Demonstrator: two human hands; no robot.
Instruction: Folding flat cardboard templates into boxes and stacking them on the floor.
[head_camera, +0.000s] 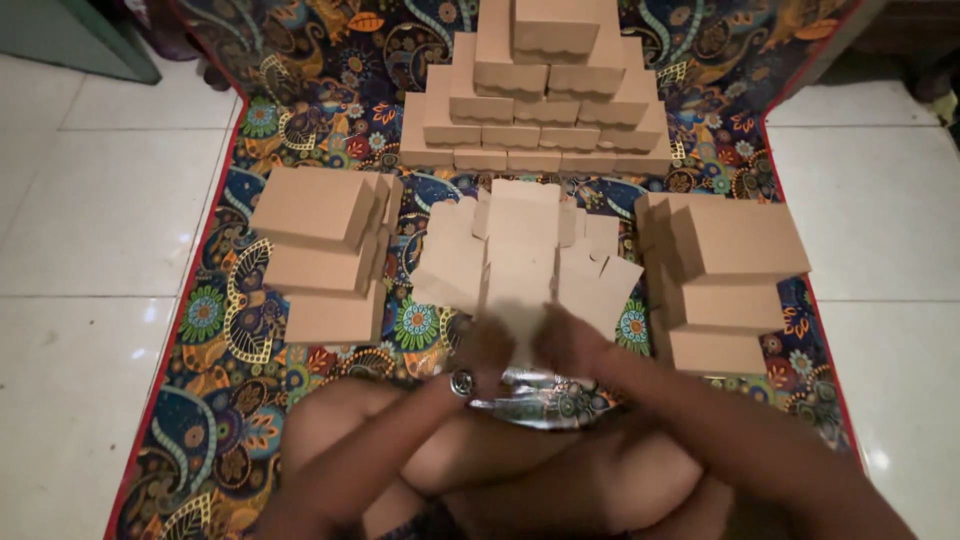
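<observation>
Both hands meet at the near end of a flat, unfolded cardboard box blank (520, 255) that lies on a patterned mat (230, 360). My left hand (480, 355), with a ring on one finger, pinches the blank's near edge from the left. My right hand (575, 350) pinches the same edge from the right. The fingers are blurred. Just below the hands lies a shiny, crinkled clear plastic wrapper (540, 400). My knees fill the bottom of the view.
Folded brown cardboard boxes stand stacked to the left (325, 250) and right (725, 275) of the blank, and a pyramid of boxes (535, 95) rises at the back. White floor tiles (90, 220) flank the mat on both sides.
</observation>
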